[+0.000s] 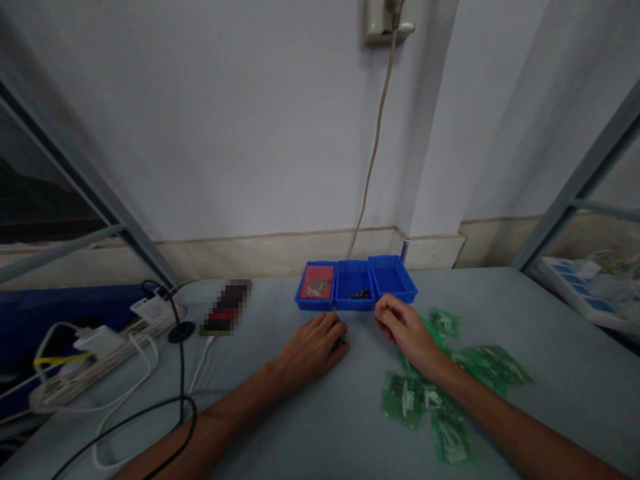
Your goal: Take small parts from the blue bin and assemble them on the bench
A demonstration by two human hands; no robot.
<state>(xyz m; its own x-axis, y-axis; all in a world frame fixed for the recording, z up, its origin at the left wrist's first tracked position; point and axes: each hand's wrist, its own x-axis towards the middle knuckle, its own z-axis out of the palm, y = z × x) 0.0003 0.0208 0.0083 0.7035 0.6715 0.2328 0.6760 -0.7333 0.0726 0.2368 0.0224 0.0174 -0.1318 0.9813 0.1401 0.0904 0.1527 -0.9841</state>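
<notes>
My left hand (314,347) rests on the table with its fingers curled round a small cluster of dark and silvery parts (340,342), too small to name. To the right, my right hand (404,328) is closed in a pinch just in front of the bins; whatever lies between the fingertips is hidden. Similar dark small parts (359,294) lie in the middle blue bin (353,273). The left blue bin (315,305) holds a red card with a clear bag on it. Nothing shows inside the right blue bin (391,273).
Several green plastic packets (453,437) lie under and around my right forearm. On the left are a power strip (75,387) with chargers, a black cable (182,373) crossing my left forearm, and a blurred-out phone-like object (226,308). A wall stands behind the bins.
</notes>
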